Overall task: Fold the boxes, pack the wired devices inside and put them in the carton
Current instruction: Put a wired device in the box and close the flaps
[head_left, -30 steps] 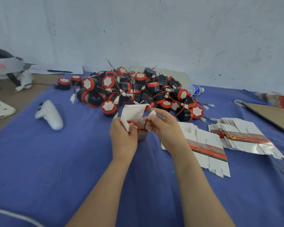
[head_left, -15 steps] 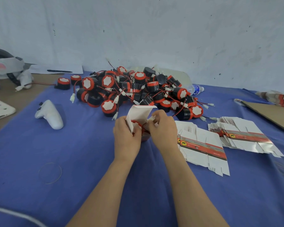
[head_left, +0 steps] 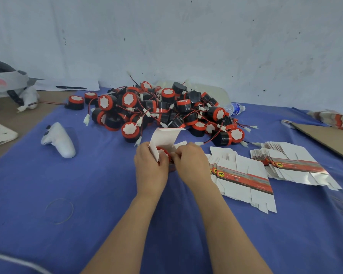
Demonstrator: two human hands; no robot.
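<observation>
Nearest you, both bare forearms reach up from the bottom edge over the blue cloth (head_left: 285, 234) that covers the table. A thin clear ring (head_left: 58, 211) lies flat on the cloth at lower left.

At the centre of the frame, your left hand (head_left: 150, 171) curls round the small white cardboard box (head_left: 164, 139) and holds it upright, with its top flap standing open. A round black device with a red rim (head_left: 163, 153) sits in the mouth of the box. Your right hand (head_left: 190, 165) meets the left at that opening, its fingertips curled and pinching at the edge of the box. What else they grip there is hidden.

Just right of your hands lies a fanned stack of flat white box blanks with a red band (head_left: 244, 178). A second stack of the same blanks (head_left: 297, 167) lies beyond it. A white handheld controller (head_left: 58, 140) rests on the cloth at middle left.

Behind the box, a pile of black-and-red round devices with red wires and white plugs (head_left: 166, 109) fills the upper centre. A clear plastic bottle (head_left: 235, 108) lies at its right edge. A flat brown cardboard sheet (head_left: 329, 139) enters from the right edge. A white headset (head_left: 6, 84) sits at upper left.
</observation>
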